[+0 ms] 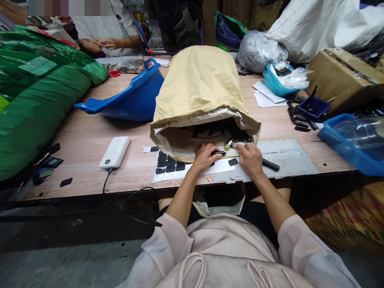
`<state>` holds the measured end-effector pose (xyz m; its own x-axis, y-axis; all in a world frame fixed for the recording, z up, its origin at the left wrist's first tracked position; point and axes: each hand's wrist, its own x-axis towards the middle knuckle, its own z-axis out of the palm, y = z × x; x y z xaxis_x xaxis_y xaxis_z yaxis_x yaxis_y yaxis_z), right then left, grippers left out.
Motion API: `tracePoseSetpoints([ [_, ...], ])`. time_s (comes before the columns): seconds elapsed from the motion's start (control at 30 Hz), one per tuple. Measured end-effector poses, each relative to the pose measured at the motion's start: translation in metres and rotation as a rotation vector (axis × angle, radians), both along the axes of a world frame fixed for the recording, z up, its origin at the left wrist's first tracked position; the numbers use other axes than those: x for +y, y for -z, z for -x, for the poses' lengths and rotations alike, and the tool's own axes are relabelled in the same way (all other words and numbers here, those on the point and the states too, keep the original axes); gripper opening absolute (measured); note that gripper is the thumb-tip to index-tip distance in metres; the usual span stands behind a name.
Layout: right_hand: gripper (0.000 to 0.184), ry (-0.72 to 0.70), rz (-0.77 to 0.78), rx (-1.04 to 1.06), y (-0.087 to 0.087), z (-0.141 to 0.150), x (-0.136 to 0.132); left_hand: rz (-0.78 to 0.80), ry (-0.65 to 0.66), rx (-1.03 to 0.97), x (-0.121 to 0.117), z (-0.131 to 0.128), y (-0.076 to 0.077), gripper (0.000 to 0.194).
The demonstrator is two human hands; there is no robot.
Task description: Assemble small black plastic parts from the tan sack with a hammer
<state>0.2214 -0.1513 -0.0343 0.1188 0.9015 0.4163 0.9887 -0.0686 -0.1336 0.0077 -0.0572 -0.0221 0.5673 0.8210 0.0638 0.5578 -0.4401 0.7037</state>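
My right hand is closed round a small hammer; its metal head with a yellow-green face points left, and its black handle sticks out to the right. My left hand rests at the mouth of a tan sack, fingers closed on a short black piece whose exact kind I cannot make out. Dark parts lie inside the sack, mostly in shadow. Under my left forearm, black square pads sit on a white backing sheet.
A white power bank with a cable lies left. Behind it a blue basin leans near green sacks. On the right are a cardboard box, a purple tray and a blue basket. Another person's hands work across the table.
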Motion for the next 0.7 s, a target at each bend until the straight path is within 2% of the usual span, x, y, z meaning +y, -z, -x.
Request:
tracePoseSetpoints([
  [0.1, 0.033, 0.005, 0.015, 0.014, -0.001, 0.001, -0.001, 0.107, 0.022, -0.138, -0.021, 0.007, -0.014, 0.021],
  [0.17, 0.032, 0.009, 0.023, 0.016, -0.002, 0.002, -0.001, 0.28, 0.14, -0.284, -0.047, 0.015, -0.021, 0.032],
  [0.2, 0.032, 0.011, 0.026, 0.014, -0.002, 0.002, -0.001, 0.415, 0.243, -0.331, -0.062, 0.02, -0.021, 0.038],
  [0.27, 0.031, 0.018, 0.031, 0.009, -0.003, 0.003, -0.002, 0.711, 0.493, -0.312, -0.092, 0.026, -0.012, 0.048],
  [0.3, 0.031, 0.021, 0.033, 0.006, -0.003, 0.003, -0.002, 0.815, 0.603, -0.251, -0.105, 0.026, -0.002, 0.05],
  [0.33, 0.03, 0.024, 0.035, 0.005, -0.004, 0.003, -0.002, 0.86, 0.674, -0.163, -0.116, 0.026, 0.012, 0.049],
  [0.37, 0.03, 0.025, 0.037, 0.005, -0.004, 0.004, -0.002, 0.846, 0.686, -0.061, -0.124, 0.024, 0.028, 0.045],
  [0.4, 0.03, 0.024, 0.039, 0.006, -0.004, 0.004, -0.002, 0.794, 0.639, 0.051, -0.129, 0.02, 0.046, 0.04],
  [0.47, 0.031, 0.018, 0.042, 0.011, -0.005, 0.004, -0.002, 0.711, 0.424, 0.288, -0.132, 0.011, 0.083, 0.033],
  [0.53, 0.031, 0.014, 0.042, 0.014, -0.005, 0.004, -0.002, 0.688, 0.246, 0.429, -0.129, 0.003, 0.111, 0.034],
  [0.6, 0.031, 0.013, 0.035, 0.016, -0.005, 0.004, -0.002, 0.676, 0.177, 0.463, -0.125, -0.002, 0.128, 0.036],
  [0.7, 0.031, 0.016, 0.019, 0.022, -0.003, 0.004, -0.002, 0.647, 0.177, 0.44, -0.123, -0.003, 0.134, 0.036],
])
